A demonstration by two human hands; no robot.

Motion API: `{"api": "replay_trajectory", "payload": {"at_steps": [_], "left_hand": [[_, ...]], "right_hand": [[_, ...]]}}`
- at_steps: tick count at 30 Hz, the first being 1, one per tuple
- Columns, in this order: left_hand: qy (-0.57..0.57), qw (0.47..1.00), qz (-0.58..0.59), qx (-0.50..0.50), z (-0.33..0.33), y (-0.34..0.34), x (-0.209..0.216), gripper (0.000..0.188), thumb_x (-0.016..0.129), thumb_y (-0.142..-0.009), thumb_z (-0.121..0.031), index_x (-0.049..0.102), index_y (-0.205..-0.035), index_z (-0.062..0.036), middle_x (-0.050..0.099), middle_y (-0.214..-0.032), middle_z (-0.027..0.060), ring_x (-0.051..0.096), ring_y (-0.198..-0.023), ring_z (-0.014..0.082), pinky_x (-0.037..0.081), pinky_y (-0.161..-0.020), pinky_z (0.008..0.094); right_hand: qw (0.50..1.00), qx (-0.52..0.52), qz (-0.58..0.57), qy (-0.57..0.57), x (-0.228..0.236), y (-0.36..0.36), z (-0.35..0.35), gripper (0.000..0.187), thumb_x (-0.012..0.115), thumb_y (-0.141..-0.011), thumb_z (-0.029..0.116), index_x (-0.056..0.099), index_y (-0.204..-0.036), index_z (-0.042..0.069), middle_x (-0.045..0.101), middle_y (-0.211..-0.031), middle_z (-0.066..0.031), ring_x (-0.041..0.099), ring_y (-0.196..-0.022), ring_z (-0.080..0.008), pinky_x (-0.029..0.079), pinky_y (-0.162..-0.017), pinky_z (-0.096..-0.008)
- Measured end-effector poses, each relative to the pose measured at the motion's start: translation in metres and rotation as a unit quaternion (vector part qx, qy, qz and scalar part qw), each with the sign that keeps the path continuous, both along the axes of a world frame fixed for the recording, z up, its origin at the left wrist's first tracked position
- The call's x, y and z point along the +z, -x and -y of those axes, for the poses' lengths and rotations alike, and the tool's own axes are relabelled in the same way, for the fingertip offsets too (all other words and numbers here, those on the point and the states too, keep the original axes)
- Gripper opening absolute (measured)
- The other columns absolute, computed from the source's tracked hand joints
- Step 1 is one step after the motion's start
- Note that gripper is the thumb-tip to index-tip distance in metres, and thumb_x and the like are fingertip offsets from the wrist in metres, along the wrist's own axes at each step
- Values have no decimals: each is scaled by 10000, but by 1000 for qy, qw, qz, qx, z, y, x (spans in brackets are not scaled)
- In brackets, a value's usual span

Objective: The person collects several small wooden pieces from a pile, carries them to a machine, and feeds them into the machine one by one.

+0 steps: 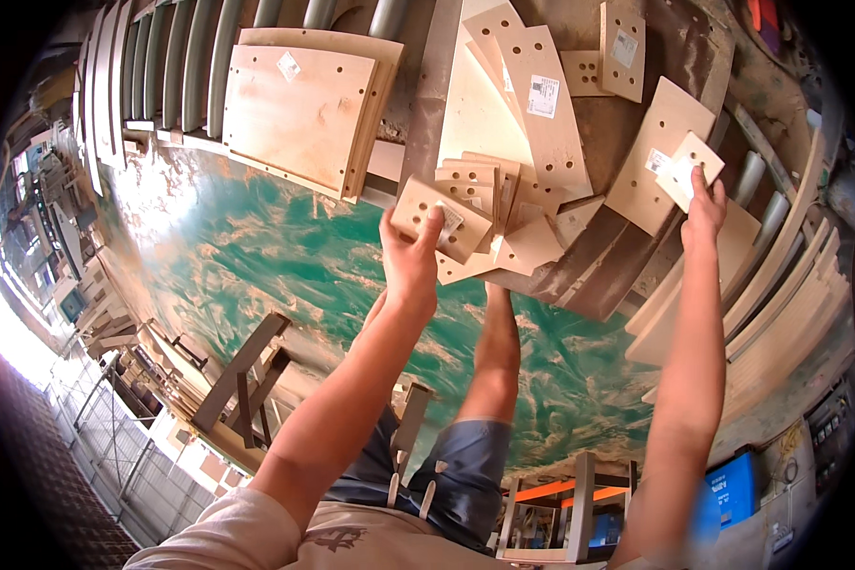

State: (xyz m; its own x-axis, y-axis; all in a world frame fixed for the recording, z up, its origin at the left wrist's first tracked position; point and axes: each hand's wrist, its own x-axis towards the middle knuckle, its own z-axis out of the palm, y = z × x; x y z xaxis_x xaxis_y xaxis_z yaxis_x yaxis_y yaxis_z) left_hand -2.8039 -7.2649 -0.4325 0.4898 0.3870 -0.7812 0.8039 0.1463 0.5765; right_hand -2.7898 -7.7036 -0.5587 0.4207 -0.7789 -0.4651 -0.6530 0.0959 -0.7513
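Note:
My left hand [410,256] grips a small wooden plate [458,236] with several drilled holes and a white label, thumb on top. Close behind it lies a stack of small drilled wooden plates [467,177]. At the right, my right hand [702,214] pinches a smaller labelled wooden piece [703,153] by its edge. That piece overlaps a larger drilled wooden panel [672,119]; I cannot tell if they touch. Between my hands, loose wooden pieces [532,242] lie near the bench's front edge, below a long labelled board [556,133].
A brown workbench [579,271] carries the pieces. Large drilled panels [294,119] lie on a roller conveyor [195,66] at the left. Curved wooden strips [779,294] stand at the right. Sawdust covers the green floor [294,256]; a metal stand [242,380] and a blue box [731,489] are nearer me.

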Motion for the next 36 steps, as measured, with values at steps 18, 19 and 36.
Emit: {"api": "replay_trajectory", "payload": {"at_steps": [18, 19, 36], "left_hand": [[101, 953, 71, -276, 1, -42, 33, 796, 637, -1066, -251, 158, -1655, -12, 403, -1606, 186, 410, -1449, 225, 350, -1180, 331], [97, 949, 81, -288, -4, -37, 24, 821, 652, -1058, -255, 145, -1659, -19, 428, -1583, 181, 442, -1421, 224, 372, -1163, 333], [3, 918, 118, -378, -26, -28, 14, 795, 659, -1050, -257, 180, -1645, -36, 426, -1572, 216, 458, -1419, 246, 404, -1152, 386]], "right_hand": [[956, 233, 35, -175, 143, 50, -315, 719, 566, -1081, 411, 352, -1561, -80, 293, -1657, -282, 285, -1555, -352, 264, -1253, -424], [949, 209, 92, -216, 145, 54, -325, 711, 551, -1089, 403, 336, -1576, -69, 286, -1663, -278, 252, -1570, -360, 231, -1266, -417], [971, 217, 3, 98, 65, 128, -273, 936, 845, -781, 137, 350, -1564, 6, 468, -1448, -247, 507, -1292, -446, 440, -1098, -519]]}}
